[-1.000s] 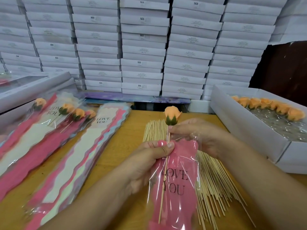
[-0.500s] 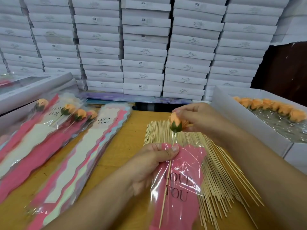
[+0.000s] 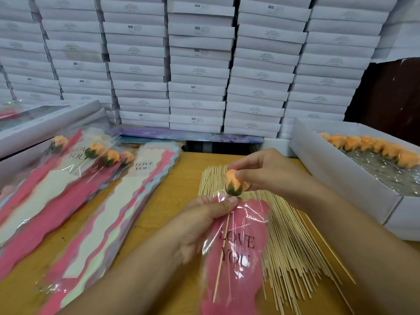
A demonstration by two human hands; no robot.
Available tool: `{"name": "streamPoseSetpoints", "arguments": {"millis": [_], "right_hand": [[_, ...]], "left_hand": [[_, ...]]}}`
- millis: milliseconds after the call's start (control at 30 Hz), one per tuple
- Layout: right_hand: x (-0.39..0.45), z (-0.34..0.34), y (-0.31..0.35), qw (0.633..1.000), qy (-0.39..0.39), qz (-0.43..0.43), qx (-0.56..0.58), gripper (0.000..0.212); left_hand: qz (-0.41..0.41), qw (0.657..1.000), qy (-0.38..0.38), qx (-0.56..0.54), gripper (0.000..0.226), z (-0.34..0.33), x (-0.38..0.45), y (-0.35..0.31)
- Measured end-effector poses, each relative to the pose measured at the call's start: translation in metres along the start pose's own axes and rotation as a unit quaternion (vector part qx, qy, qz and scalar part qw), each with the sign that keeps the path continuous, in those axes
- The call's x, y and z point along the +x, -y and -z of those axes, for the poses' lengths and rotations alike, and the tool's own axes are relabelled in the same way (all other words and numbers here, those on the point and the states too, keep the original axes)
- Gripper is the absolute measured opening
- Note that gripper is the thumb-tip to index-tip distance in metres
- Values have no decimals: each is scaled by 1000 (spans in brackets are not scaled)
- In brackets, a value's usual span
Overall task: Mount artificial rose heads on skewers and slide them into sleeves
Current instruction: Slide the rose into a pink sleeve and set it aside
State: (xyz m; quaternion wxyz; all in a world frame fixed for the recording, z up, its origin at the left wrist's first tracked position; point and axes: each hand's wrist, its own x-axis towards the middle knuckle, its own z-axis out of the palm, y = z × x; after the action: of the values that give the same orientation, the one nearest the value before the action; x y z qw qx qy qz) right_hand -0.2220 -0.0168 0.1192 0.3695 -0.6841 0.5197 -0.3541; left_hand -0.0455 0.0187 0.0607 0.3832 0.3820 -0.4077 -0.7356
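The rose head (image 3: 234,184) sits at the centre of the scene, orange bud up and green calyx down, just above the mouth of the pink "LOVE YOU" sleeve (image 3: 236,253). Its skewer (image 3: 221,253) is already inside the sleeve, long axis running from the bud at the far end down toward the near edge, leaning slightly left, with the tip short of the sleeve's bottom. The right hand (image 3: 266,173) pinches the bud between thumb and fingertips; the left hand (image 3: 204,221) pinches the sleeve's open top, thumb pressed over the film and the stick beneath it.

The step in hand looks like sliding the mounted rose into its sleeve — nearly done, only the head outside. The next move probably calls for a straight push along the skewer's axis while the left hand holds the mouth open, so the petals clear the film without snagging.

Under the hands lies a fan of bare skewers (image 3: 293,242) on the wooden table (image 3: 181,176). To the left — finished sleeved roses (image 3: 95,155) and a stack of empty sleeves (image 3: 109,212). At the far right, a white box (image 3: 336,169) holds more rose heads (image 3: 372,146).
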Motion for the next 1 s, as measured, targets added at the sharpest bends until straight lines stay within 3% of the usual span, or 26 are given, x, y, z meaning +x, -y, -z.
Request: {"name": "streamPoseSetpoints", "arguments": {"millis": [100,333,400,533,633,900,1000], "right_hand": [[-1,-3,-2,1000,11,4,8,22],[1,-11,-1,1000,16,-5,23,17],[0,-11,1,1000,15,-5,22,19],[-3,-10,3,999,28,-25,0,44],[-5,-9,2,998,44,-31,-14,46],[-7,-6,3,999,39,-22,-20,25],[-6,-4,1,999,42,-23,-18,29]], "left_hand": [[-2,1000,-4,-6,21,0,1,1],[-16,999,-18,-33,15,2,2,-1],[-18,999,-25,-37,23,3,3,-2],[-8,998,-50,-42,60,5,4,-4],[-4,997,-66,-27,77,6,4,-4],[-20,997,-73,-31,52,9,8,-3],[-30,998,-50,-33,22,10,9,-3]]}}
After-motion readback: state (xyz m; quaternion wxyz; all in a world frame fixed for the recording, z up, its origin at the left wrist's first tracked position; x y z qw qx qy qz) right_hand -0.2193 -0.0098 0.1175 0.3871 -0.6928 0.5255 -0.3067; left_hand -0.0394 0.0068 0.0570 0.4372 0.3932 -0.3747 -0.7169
